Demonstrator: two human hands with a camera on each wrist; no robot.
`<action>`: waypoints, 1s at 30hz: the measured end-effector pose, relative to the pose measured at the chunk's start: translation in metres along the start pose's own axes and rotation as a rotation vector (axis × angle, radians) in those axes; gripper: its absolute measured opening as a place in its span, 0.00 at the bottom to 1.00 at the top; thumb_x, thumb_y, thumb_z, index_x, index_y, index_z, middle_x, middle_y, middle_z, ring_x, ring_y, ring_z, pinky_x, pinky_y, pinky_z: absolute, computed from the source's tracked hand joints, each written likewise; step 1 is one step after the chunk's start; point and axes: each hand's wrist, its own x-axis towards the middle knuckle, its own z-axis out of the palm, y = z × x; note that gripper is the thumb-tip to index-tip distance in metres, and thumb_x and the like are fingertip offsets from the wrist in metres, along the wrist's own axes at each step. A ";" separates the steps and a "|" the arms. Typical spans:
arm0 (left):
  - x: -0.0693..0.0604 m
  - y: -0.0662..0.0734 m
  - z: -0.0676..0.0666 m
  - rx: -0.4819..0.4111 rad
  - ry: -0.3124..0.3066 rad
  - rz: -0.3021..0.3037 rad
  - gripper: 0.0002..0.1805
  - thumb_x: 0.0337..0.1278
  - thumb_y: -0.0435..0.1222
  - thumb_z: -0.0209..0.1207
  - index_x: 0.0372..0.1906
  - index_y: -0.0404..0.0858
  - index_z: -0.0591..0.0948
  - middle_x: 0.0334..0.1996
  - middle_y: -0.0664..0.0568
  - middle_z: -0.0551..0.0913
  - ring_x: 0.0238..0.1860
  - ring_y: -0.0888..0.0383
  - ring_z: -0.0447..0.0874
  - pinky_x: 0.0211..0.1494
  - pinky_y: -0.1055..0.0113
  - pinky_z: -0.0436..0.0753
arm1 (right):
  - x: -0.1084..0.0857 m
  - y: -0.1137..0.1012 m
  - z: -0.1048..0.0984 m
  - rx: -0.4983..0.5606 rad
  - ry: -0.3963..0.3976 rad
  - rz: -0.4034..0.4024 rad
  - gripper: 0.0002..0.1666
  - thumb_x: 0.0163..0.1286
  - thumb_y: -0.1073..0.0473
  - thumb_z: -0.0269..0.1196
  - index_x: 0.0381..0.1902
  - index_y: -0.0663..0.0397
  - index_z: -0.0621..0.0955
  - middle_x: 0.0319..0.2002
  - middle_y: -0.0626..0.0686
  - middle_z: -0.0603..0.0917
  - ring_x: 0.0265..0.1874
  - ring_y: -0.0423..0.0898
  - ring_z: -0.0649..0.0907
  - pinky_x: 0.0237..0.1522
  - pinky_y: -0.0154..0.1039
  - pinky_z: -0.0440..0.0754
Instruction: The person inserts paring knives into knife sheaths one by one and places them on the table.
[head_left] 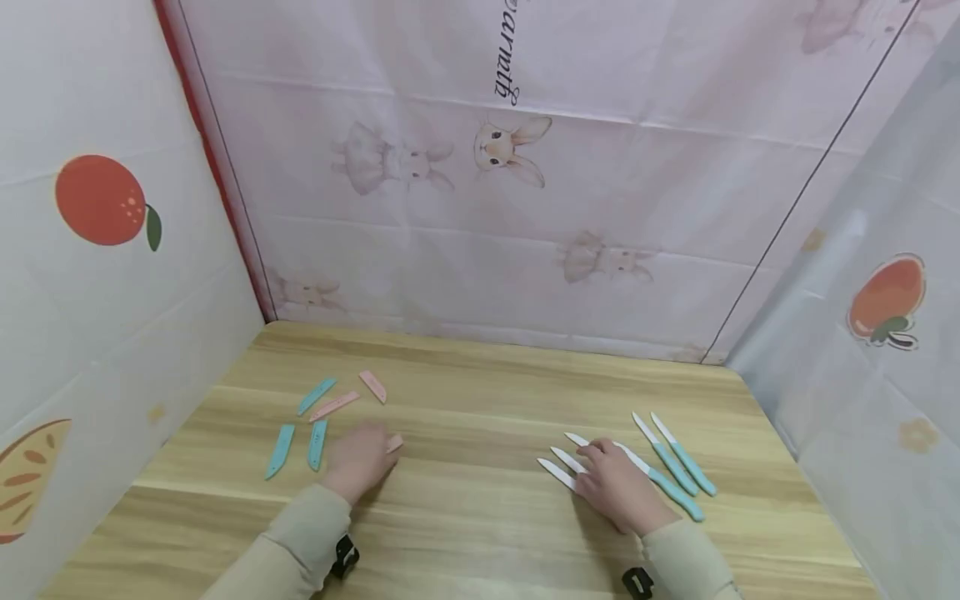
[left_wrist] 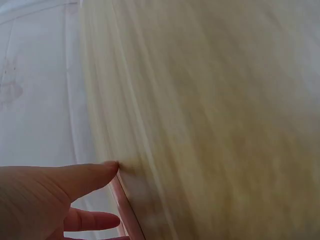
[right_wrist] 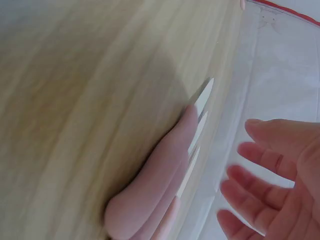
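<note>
At the left of the table, my left hand [head_left: 362,458] pinches a pink knife sheath [head_left: 394,443] lying at the tabletop. In the left wrist view, the thumb and fingertips touch the pink sheath [left_wrist: 129,212]. Over three paring knives with white blades [head_left: 557,473] hovers my right hand [head_left: 618,492], its fingers loosely bent and apart. Seen from the right wrist, these knives have pink handles [right_wrist: 150,185], and the hand [right_wrist: 270,175] grips none of them. My right hand hides their handles in the head view.
Three teal-handled knives [head_left: 678,454] lie right of my right hand. Beyond my left hand lie two more pink sheaths [head_left: 334,406] and three teal sheaths [head_left: 281,452]. Printed cloth walls [head_left: 487,275] enclose the wooden table [head_left: 480,400] at the back and sides.
</note>
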 end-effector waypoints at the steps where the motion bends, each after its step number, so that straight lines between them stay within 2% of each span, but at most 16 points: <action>1: 0.000 -0.002 -0.001 0.012 0.002 0.005 0.19 0.59 0.46 0.59 0.41 0.33 0.80 0.35 0.40 0.78 0.26 0.50 0.78 0.21 0.57 0.79 | 0.000 0.001 0.000 0.003 -0.002 0.003 0.17 0.58 0.57 0.67 0.44 0.59 0.81 0.42 0.55 0.78 0.42 0.51 0.79 0.45 0.47 0.80; 5: -0.001 -0.006 -0.003 0.051 0.009 0.010 0.17 0.62 0.44 0.57 0.42 0.32 0.80 0.35 0.39 0.78 0.25 0.49 0.80 0.20 0.58 0.80 | -0.001 0.003 0.003 -0.011 -0.036 -0.005 0.08 0.58 0.55 0.67 0.30 0.53 0.81 0.26 0.44 0.77 0.29 0.42 0.77 0.33 0.40 0.79; 10: 0.000 -0.008 -0.002 0.007 0.000 0.046 0.15 0.66 0.42 0.52 0.38 0.33 0.81 0.32 0.42 0.80 0.27 0.52 0.79 0.25 0.58 0.81 | -0.005 0.006 0.006 -0.087 -0.083 -0.048 0.11 0.59 0.54 0.66 0.21 0.46 0.77 0.15 0.37 0.69 0.17 0.36 0.67 0.21 0.33 0.68; 14: 0.000 -0.005 -0.005 -0.086 -0.002 0.042 0.21 0.69 0.47 0.46 0.34 0.34 0.80 0.25 0.46 0.79 0.22 0.55 0.74 0.23 0.59 0.78 | -0.003 0.006 0.007 -0.051 -0.073 -0.088 0.11 0.58 0.57 0.67 0.21 0.47 0.76 0.15 0.38 0.69 0.16 0.34 0.64 0.18 0.31 0.65; 17: -0.002 -0.002 -0.007 -0.139 -0.002 0.047 0.24 0.69 0.51 0.44 0.33 0.36 0.81 0.25 0.49 0.79 0.21 0.56 0.73 0.23 0.60 0.77 | -0.004 0.005 0.007 -0.015 -0.095 -0.093 0.10 0.57 0.58 0.68 0.21 0.48 0.76 0.16 0.38 0.69 0.15 0.33 0.64 0.17 0.30 0.65; 21: -0.005 0.004 -0.008 -0.186 -0.013 0.069 0.22 0.69 0.50 0.45 0.38 0.37 0.81 0.25 0.51 0.79 0.22 0.58 0.73 0.25 0.59 0.77 | -0.006 0.004 0.008 -0.017 -0.110 -0.077 0.12 0.57 0.59 0.68 0.20 0.48 0.75 0.15 0.39 0.68 0.15 0.34 0.64 0.16 0.30 0.64; 24: -0.006 0.009 -0.008 -0.237 -0.002 0.084 0.18 0.69 0.45 0.47 0.39 0.36 0.80 0.25 0.51 0.79 0.23 0.57 0.75 0.27 0.58 0.79 | -0.006 0.003 0.008 -0.022 -0.111 -0.062 0.12 0.55 0.59 0.68 0.21 0.47 0.74 0.16 0.39 0.68 0.16 0.34 0.65 0.17 0.30 0.64; 27: -0.005 0.014 -0.006 -0.359 0.020 0.089 0.13 0.68 0.40 0.50 0.38 0.36 0.81 0.23 0.52 0.79 0.24 0.58 0.75 0.30 0.59 0.78 | -0.006 0.003 0.007 -0.015 -0.103 -0.035 0.10 0.52 0.60 0.68 0.23 0.46 0.75 0.17 0.38 0.69 0.17 0.35 0.66 0.19 0.31 0.66; 30: -0.004 0.019 -0.001 -0.569 0.029 0.078 0.09 0.65 0.38 0.53 0.34 0.38 0.80 0.20 0.52 0.78 0.21 0.59 0.72 0.26 0.64 0.75 | -0.005 0.001 0.006 0.054 -0.077 0.002 0.09 0.50 0.60 0.67 0.25 0.46 0.76 0.19 0.38 0.71 0.20 0.35 0.68 0.21 0.30 0.69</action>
